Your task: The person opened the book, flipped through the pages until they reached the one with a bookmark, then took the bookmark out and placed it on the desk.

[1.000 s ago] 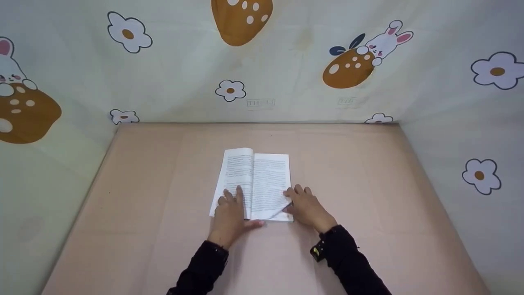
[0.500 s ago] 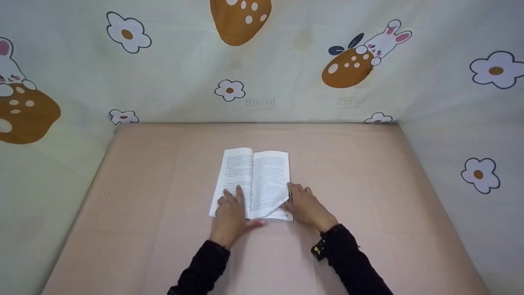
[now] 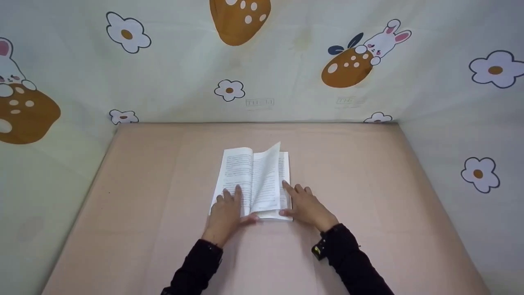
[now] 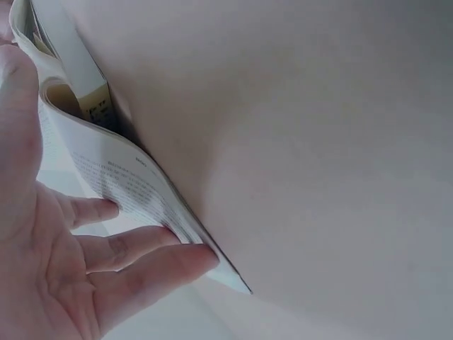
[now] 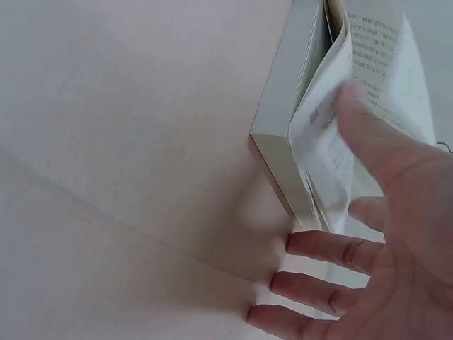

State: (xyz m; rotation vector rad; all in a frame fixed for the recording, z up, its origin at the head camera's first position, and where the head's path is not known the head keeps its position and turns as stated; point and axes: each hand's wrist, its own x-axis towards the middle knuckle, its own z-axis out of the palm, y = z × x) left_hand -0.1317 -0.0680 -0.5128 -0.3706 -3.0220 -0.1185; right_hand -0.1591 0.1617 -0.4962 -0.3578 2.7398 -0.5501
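An open paperback book (image 3: 237, 164) with printed pages lies on the table. One loose leaf (image 3: 270, 180) stands raised from its right half, bowed toward the spine. My left hand (image 3: 225, 213) rests with extended fingers on the left page, its thumb by the bottom of the spine. In the left wrist view those fingers (image 4: 163, 265) press along the page's outer part. At the book's right edge is my right hand (image 3: 307, 207), fingers spread. The right wrist view shows its thumb (image 5: 368, 124) against a page near the lower corner, other fingertips beside the thick page block (image 5: 287, 92).
The table (image 3: 163, 184) has a plain pinkish-beige cover. Behind and on both sides hangs a pale cloth (image 3: 172, 73) printed with flowers and rabbits. A small dark device (image 3: 318, 250) sits at the right sleeve's cuff.
The leaf, whose lower corner was lifted at the right hand, has swung up and left, free of that hand's fingers. The right fingers have spread apart; the left hand has shifted slightly left.
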